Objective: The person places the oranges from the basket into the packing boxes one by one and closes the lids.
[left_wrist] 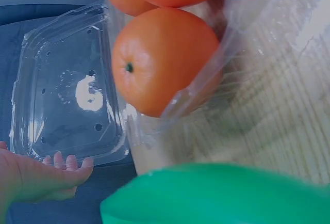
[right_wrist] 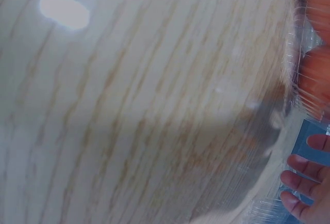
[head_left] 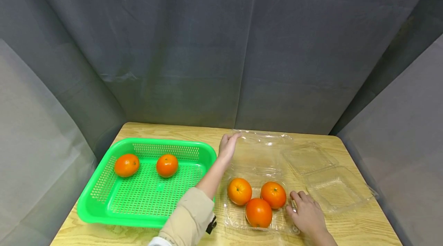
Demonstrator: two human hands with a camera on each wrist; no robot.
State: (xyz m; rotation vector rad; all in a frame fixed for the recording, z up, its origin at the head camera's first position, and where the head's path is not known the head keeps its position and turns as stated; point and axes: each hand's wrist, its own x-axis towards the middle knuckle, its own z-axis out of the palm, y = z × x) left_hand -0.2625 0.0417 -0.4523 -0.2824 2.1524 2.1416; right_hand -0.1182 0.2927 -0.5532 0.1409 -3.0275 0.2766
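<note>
A clear plastic clamshell box [head_left: 235,217] holds three oranges [head_left: 258,213] in its base, and its lid [head_left: 257,153] is folded back on the far side. At the lid's outer left corner is my left hand [head_left: 228,147], its fingers extended along the edge. In the left wrist view those fingertips [left_wrist: 71,162] overlap the lid's rim, beside the holed clear panel [left_wrist: 67,95]. My right hand [head_left: 307,212] is at the right side of the base, fingers spread. The right wrist view shows these fingers [right_wrist: 304,167] loosely bent, just below the box's ribbed wall.
On the left stands a green plastic basket [head_left: 142,221] with two oranges [head_left: 167,165] inside, close to my left forearm. Another clear clamshell [head_left: 337,188] lies unfolded at the right of the wooden table [head_left: 367,226]. Grey cloth [head_left: 194,65] hangs behind the table.
</note>
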